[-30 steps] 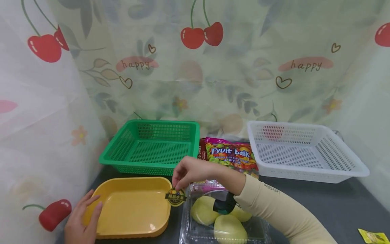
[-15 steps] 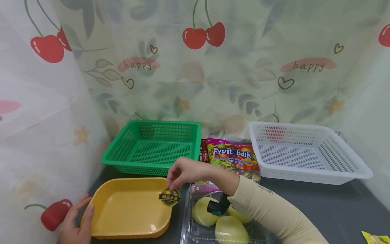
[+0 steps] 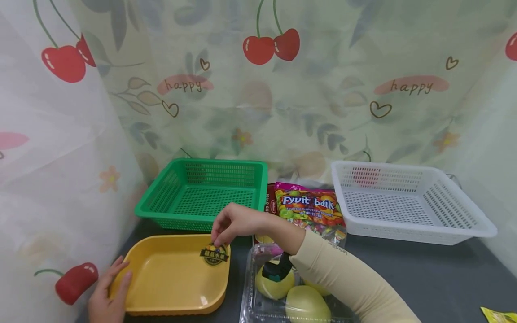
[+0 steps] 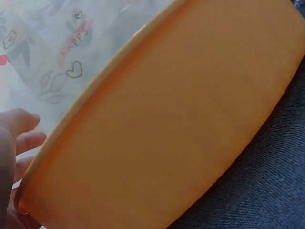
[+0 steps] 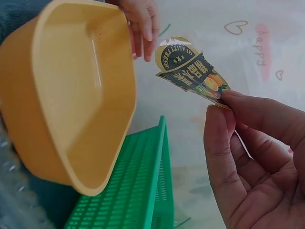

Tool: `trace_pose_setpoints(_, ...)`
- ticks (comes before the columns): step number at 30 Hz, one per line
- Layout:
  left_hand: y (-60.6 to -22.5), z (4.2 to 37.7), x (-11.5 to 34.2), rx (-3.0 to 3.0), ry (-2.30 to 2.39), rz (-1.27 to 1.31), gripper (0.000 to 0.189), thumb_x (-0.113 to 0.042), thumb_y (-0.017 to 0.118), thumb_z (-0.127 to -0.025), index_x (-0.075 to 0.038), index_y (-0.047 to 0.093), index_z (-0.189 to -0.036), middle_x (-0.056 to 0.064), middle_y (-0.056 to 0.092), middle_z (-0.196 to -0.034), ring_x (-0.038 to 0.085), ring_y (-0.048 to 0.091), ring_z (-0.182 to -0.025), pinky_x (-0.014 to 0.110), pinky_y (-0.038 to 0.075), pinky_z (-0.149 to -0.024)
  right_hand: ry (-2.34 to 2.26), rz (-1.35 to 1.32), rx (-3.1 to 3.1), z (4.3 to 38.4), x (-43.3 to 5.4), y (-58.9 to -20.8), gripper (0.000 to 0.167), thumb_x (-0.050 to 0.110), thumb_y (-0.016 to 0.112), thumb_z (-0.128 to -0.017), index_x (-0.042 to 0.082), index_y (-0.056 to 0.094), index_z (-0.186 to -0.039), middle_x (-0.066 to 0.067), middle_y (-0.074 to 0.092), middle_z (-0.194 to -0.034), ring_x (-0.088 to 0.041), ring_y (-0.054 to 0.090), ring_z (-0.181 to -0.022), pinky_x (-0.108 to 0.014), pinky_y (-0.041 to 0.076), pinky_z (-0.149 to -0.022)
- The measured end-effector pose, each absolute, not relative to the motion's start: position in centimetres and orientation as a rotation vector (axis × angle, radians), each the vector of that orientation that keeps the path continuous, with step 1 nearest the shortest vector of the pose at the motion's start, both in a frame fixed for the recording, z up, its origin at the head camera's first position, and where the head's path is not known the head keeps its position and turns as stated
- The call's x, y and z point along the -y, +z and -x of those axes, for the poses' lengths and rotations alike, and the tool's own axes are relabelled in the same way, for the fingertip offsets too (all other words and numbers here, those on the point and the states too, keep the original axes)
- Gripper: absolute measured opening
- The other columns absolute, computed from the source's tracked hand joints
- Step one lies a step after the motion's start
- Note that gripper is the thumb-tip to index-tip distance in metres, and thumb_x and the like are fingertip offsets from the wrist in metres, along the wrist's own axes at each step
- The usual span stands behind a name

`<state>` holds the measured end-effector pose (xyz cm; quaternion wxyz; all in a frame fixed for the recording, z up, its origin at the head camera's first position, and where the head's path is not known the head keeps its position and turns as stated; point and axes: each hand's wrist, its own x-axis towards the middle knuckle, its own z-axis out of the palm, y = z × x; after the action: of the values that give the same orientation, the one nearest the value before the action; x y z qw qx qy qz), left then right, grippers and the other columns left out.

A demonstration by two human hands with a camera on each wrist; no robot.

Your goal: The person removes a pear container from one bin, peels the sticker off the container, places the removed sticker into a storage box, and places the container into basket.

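Note:
My right hand pinches a round black-and-gold fruit sticker between thumb and fingertip. The sticker hangs above the right part of a yellow plastic basin. In the right wrist view the sticker curves away from the right hand, its printed face showing. My left hand rests at the basin's left side, fingers fairly straight along the rim. The left wrist view shows mostly the basin's outer wall, with part of the left hand beside the rim.
A green basket stands behind the basin, a white basket at the back right. Between them lies a candy bag. A clear plastic box with yellowish-green fruit sits right of the basin, partly under the right arm. A yellow packet lies far right.
My right hand has moved left with the sticker, from the basin's right rim to above its inside. The left hand has shifted only slightly at the basin's left side.

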<state>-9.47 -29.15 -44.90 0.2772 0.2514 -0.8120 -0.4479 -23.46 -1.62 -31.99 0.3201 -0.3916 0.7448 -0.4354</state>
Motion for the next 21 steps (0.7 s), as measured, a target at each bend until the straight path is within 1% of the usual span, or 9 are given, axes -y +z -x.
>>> trace_pose_setpoints(3,-45.0,9.5,29.1,2.185,-1.206,-0.696,0.037,-0.031,0.052,-0.095,-0.011,0.058,-0.125,0.006,0.050,-0.139,-0.012,0.038,-0.125,-0.007,0.024,-0.091,-1.141,1.015,-1.965,23.7,2.4,-32.0,0.006,0.004,0.067,-0.083,0.001,0.070,-0.088,-0.007,0.070,-0.081,-0.010,0.062,-0.068,-0.039,0.056,-0.077)
trace_pose_setpoints(5,-45.0,9.5,29.1,2.195,-1.211,-0.721,0.038,-0.033,0.051,-0.095,-0.012,0.058,-0.126,0.006,0.049,-0.140,-0.006,0.038,-0.129,-0.006,0.024,-0.093,-1.143,1.010,-1.961,23.8,2.8,-32.1,0.007,0.004,0.066,-0.084,0.002,0.070,-0.089,-0.008,0.070,-0.082,-0.011,0.063,-0.068,-0.042,0.055,-0.079)
trace_pose_setpoints(6,-45.0,9.5,29.1,2.195,-1.219,-0.734,0.038,-0.032,0.051,-0.095,-0.013,0.058,-0.127,0.006,0.049,-0.140,-0.002,0.039,-0.130,-0.005,0.024,-0.094,-1.150,1.004,-1.956,23.8,3.0,-32.1,0.007,0.004,0.066,-0.084,0.001,0.070,-0.089,-0.008,0.071,-0.083,-0.011,0.063,-0.069,-0.041,0.056,-0.079)
trace_pose_setpoints(8,-44.9,9.5,29.1,2.211,-1.237,-0.763,0.040,-0.033,0.049,-0.095,-0.013,0.056,-0.129,0.006,0.046,-0.142,0.009,0.038,-0.135,0.005,0.026,-0.104,-1.157,0.996,-1.957,23.9,3.4,-32.2,0.007,0.003,0.066,-0.084,0.001,0.070,-0.089,-0.009,0.071,-0.085,-0.011,0.064,-0.069,-0.037,0.056,-0.078)
trace_pose_setpoints(10,-44.9,9.5,29.1,2.223,-1.265,-0.786,0.042,-0.034,0.047,-0.096,-0.012,0.053,-0.131,0.007,0.043,-0.145,0.020,0.036,-0.136,0.021,0.027,-0.112,-1.161,0.980,-1.963,24.0,3.7,-32.3,0.007,0.003,0.066,-0.084,0.001,0.070,-0.089,-0.009,0.071,-0.085,-0.012,0.064,-0.069,-0.036,0.057,-0.077)
trace_pose_setpoints(13,-44.9,9.5,29.2,2.241,-1.288,-0.800,0.044,-0.034,0.045,-0.097,-0.010,0.050,-0.133,0.008,0.039,-0.147,0.027,0.034,-0.136,0.042,0.028,-0.112,-1.163,0.947,-1.973,24.3,4.0,-32.5,0.007,0.002,0.066,-0.083,0.000,0.070,-0.089,-0.009,0.071,-0.085,-0.012,0.064,-0.069,-0.039,0.056,-0.079)
trace_pose_setpoints(17,-44.9,9.6,29.4,2.255,-1.283,-0.796,0.043,-0.033,0.045,-0.097,-0.009,0.050,-0.132,0.009,0.042,-0.146,0.029,0.036,-0.134,0.044,0.029,-0.111,-1.174,0.911,-1.968,24.9,4.6,-33.1,0.008,0.001,0.065,-0.084,-0.001,0.069,-0.090,-0.010,0.071,-0.086,-0.012,0.063,-0.069,-0.043,0.055,-0.082)
trace_pose_setpoints(21,-45.0,9.6,29.6,2.272,-1.288,-0.792,0.044,-0.034,0.044,-0.097,-0.008,0.050,-0.132,0.011,0.042,-0.145,0.031,0.036,-0.134,0.046,0.029,-0.111,-1.187,0.892,-1.960,25.6,5.2,-33.8,0.008,0.001,0.065,-0.084,-0.001,0.069,-0.090,-0.010,0.071,-0.086,-0.012,0.064,-0.070,-0.041,0.055,-0.082)
